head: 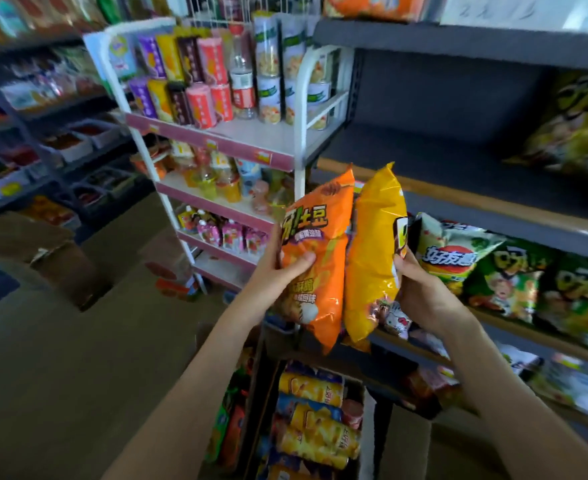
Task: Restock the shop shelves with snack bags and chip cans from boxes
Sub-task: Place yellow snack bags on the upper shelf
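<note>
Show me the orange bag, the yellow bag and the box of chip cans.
orange bag [320, 237]: head view, printed front.
yellow bag [372, 251]: head view, plain middle.
box of chip cans [263, 403]: head view, left wall.

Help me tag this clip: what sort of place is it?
Most likely a small snack shop: dark shelves hold chip bags, a white rack carries cans and drinks, and a box holds chip cans.

The one head-worn camera looked forward and down from close range, with the chip cans [315, 389] below, the white rack [301, 109] ahead and the dark shelves [458, 39] at right.
</note>
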### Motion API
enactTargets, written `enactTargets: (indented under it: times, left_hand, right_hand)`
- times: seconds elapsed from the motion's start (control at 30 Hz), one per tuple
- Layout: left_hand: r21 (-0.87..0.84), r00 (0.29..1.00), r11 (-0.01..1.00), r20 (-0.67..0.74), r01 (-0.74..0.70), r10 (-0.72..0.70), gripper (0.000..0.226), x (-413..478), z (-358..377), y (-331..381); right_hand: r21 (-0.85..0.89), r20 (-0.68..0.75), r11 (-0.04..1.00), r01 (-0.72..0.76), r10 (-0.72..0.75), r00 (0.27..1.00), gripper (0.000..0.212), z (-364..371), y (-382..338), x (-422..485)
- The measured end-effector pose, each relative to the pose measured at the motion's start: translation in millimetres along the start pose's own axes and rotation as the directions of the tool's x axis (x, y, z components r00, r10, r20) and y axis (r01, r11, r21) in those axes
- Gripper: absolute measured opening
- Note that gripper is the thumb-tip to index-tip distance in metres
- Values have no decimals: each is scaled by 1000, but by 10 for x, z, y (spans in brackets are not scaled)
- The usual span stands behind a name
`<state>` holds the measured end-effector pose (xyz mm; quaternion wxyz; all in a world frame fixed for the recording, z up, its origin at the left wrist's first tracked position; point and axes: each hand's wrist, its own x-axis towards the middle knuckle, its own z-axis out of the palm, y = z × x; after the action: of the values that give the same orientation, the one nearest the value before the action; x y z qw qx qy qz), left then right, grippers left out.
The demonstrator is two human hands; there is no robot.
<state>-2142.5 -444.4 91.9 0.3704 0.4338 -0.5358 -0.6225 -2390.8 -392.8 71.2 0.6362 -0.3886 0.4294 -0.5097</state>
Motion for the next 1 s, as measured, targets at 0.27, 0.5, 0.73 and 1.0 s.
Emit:
enactTargets:
  times: [0.27,0.5,0.73,1.0]
  left_hand:
    - [107,987,982,6,-158,159,90,9,252,165]
    - [296,947,910,-48,-290,317,96,128,291,264]
    - [299,926,885,-11,-357,377,93,361,597,472]
    - [454,892,816,-94,-357,442,94,800,1090,604]
  right_hand:
    - [-35,-230,998,52,-58,971,113,13,-219,-213]
    - [-287,-308,945,158,-247,919,88,98,-520,-331]
    - [-374,-196,912,166,-253,947,113,-225,-792,-446]
    - [-638,-405,747,187,-533,743,108,-753,-1092,-233]
